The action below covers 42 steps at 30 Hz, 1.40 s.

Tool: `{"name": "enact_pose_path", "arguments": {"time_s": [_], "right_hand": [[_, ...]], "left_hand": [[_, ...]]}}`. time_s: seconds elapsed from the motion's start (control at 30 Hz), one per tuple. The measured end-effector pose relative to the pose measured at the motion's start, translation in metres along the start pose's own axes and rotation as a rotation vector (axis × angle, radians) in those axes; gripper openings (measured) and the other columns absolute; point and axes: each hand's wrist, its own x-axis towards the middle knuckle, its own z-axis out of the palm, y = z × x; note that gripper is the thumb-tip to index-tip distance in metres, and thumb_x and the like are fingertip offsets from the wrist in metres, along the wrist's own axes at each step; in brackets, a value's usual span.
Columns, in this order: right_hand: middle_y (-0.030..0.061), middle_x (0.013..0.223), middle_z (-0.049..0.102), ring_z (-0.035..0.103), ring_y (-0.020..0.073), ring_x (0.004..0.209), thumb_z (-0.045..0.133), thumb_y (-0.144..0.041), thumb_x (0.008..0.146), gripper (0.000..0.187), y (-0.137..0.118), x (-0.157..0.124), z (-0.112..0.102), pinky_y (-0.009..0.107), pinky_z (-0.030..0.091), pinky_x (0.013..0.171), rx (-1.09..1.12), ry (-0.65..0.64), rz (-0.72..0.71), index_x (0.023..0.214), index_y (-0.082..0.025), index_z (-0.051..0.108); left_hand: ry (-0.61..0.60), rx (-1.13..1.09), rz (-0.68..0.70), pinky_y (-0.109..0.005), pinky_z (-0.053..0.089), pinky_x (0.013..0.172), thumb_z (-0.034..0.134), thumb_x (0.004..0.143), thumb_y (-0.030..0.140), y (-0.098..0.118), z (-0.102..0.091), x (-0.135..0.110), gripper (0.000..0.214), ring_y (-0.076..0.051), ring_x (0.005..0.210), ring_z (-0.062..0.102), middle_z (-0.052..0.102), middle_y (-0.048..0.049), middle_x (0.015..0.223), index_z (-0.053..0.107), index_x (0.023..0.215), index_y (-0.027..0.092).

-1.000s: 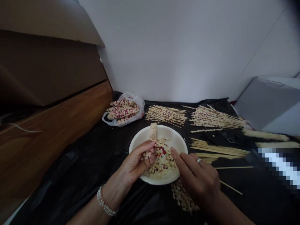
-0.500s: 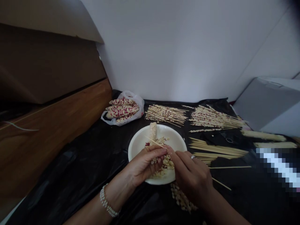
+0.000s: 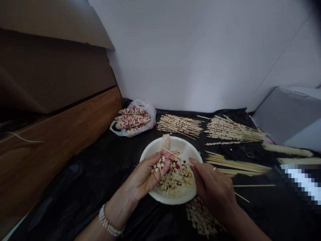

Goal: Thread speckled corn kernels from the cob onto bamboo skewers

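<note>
My left hand point(image 3: 146, 175) is palm up over the white bowl point(image 3: 147, 150), cupping a few loose corn kernels point(image 3: 158, 164). A thin bamboo skewer point(image 3: 167, 150) lies across its fingertips, its tip pointing up and left. My right hand point(image 3: 214, 184), with a ring, is at the bowl's right rim, apart from the skewer. Its thumb and index finger are pressed together, and whatever is between them is too small to make out. Inside the bowl lie cream and dark red kernels point(image 3: 173, 182) and a mostly stripped corn cob point(image 3: 166, 142).
Behind the bowl, a plastic bag point(image 3: 150, 112) holds several speckled corn cobs point(image 3: 132, 120). Two piles of kernel-threaded skewers point(image 3: 179, 124) point(image 3: 224, 129) lie beyond. Bare skewers point(image 3: 238, 163) are to the right. More kernels point(image 3: 200, 216) lie on black plastic sheeting point(image 3: 95, 180). A cardboard box point(image 3: 55, 67) stands left.
My right hand has moved away from my left hand, to the right. My left palm has opened more, showing the kernels in it. The view has shifted slightly.
</note>
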Motion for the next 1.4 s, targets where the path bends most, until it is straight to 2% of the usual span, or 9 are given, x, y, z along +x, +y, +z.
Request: {"name": "enact_pose_path", "arguments": {"time_s": [0.1, 0.23, 0.4, 0.6, 0.83, 1.0, 1.1, 1.23, 1.4], "right_hand": [[0.0058, 0.089, 0.069, 0.060, 0.0117, 0.071, 0.059, -0.009, 0.083, 0.034, 0.000, 0.001, -0.003, 0.025, 0.042, 0.060, 0.012, 0.012, -0.024, 0.117, -0.010, 0.056], [0.0070, 0.095, 0.070, 0.061, 0.0120, 0.078, 0.058, -0.007, 0.083, 0.033, 0.000, 0.001, -0.005, 0.025, 0.043, 0.062, 0.042, 0.005, -0.038, 0.116, -0.010, 0.056], [0.0070, 0.095, 0.069, 0.061, 0.0125, 0.080, 0.059, -0.007, 0.082, 0.039, 0.002, -0.003, -0.004, 0.026, 0.043, 0.064, 0.037, -0.020, -0.059, 0.120, -0.010, 0.056], [0.0070, 0.095, 0.069, 0.060, 0.0124, 0.078, 0.059, -0.007, 0.082, 0.040, 0.000, -0.005, -0.006, 0.026, 0.042, 0.062, 0.022, -0.038, -0.072, 0.121, -0.011, 0.057], [0.0071, 0.095, 0.068, 0.060, 0.0129, 0.078, 0.059, -0.004, 0.080, 0.043, 0.000, -0.004, -0.005, 0.026, 0.042, 0.065, 0.021, -0.056, -0.081, 0.122, -0.011, 0.057], [0.0066, 0.083, 0.067, 0.059, 0.0128, 0.074, 0.054, -0.005, 0.082, 0.036, 0.003, 0.001, -0.008, 0.026, 0.042, 0.061, 0.014, -0.024, -0.070, 0.117, -0.010, 0.059], [0.0055, 0.081, 0.065, 0.057, 0.0124, 0.073, 0.049, -0.011, 0.086, 0.031, 0.007, 0.000, -0.009, 0.026, 0.042, 0.060, -0.042, -0.075, -0.062, 0.116, -0.011, 0.059], [0.0049, 0.079, 0.063, 0.054, 0.0136, 0.071, 0.046, -0.016, 0.089, 0.032, 0.012, -0.003, -0.009, 0.028, 0.040, 0.057, -0.110, -0.120, -0.059, 0.119, -0.011, 0.057], [0.0029, 0.077, 0.059, 0.051, 0.0140, 0.068, 0.045, -0.018, 0.090, 0.031, 0.015, -0.003, -0.012, 0.030, 0.038, 0.054, -0.151, -0.161, -0.058, 0.119, -0.011, 0.055]], "left_hand": [[-0.043, -0.022, 0.008, -0.014, 0.053, 0.058, 0.050, 0.088, 0.005, -0.001, -0.005, 0.003, 0.014, -0.008, 0.066, 0.062, 0.061, -0.0065, 0.080, 0.061, 0.096, 0.006], [-0.145, -0.108, -0.001, -0.008, 0.038, 0.042, 0.052, 0.087, 0.007, 0.002, -0.009, 0.005, 0.018, -0.001, 0.049, 0.047, 0.051, 0.0021, 0.069, 0.060, 0.103, 0.010], [-0.080, -0.136, -0.041, -0.013, 0.047, 0.052, 0.047, 0.087, 0.003, 0.005, -0.007, 0.003, 0.028, -0.005, 0.057, 0.054, 0.057, -0.0026, 0.075, 0.060, 0.112, 0.007], [0.007, -0.038, 0.080, -0.014, 0.053, 0.065, 0.053, 0.084, 0.001, 0.003, -0.006, 0.001, 0.026, -0.007, 0.070, 0.062, 0.066, -0.0061, 0.086, 0.065, 0.106, 0.009], [0.051, -0.029, 0.144, -0.010, 0.052, 0.061, 0.059, 0.081, 0.000, 0.002, -0.006, 0.001, 0.022, -0.006, 0.069, 0.063, 0.065, -0.0039, 0.082, 0.068, 0.098, 0.010], [0.037, -0.023, 0.130, -0.009, 0.052, 0.061, 0.052, 0.083, -0.003, -0.001, -0.002, 0.005, 0.026, -0.005, 0.068, 0.063, 0.065, -0.0034, 0.080, 0.068, 0.098, 0.011], [0.125, 0.006, 0.171, -0.011, 0.054, 0.061, 0.045, 0.086, -0.003, -0.003, 0.003, 0.009, 0.030, -0.007, 0.069, 0.065, 0.066, -0.0060, 0.082, 0.067, 0.101, 0.010], [0.196, 0.058, 0.221, -0.010, 0.055, 0.058, 0.043, 0.087, -0.004, -0.006, 0.014, 0.012, 0.031, -0.007, 0.065, 0.065, 0.067, -0.0053, 0.080, 0.068, 0.100, 0.008], [0.286, 0.068, 0.208, -0.011, 0.057, 0.060, 0.040, 0.092, 0.004, -0.012, 0.027, 0.010, 0.029, -0.006, 0.065, 0.066, 0.069, -0.0033, 0.080, 0.068, 0.097, 0.010]]}}
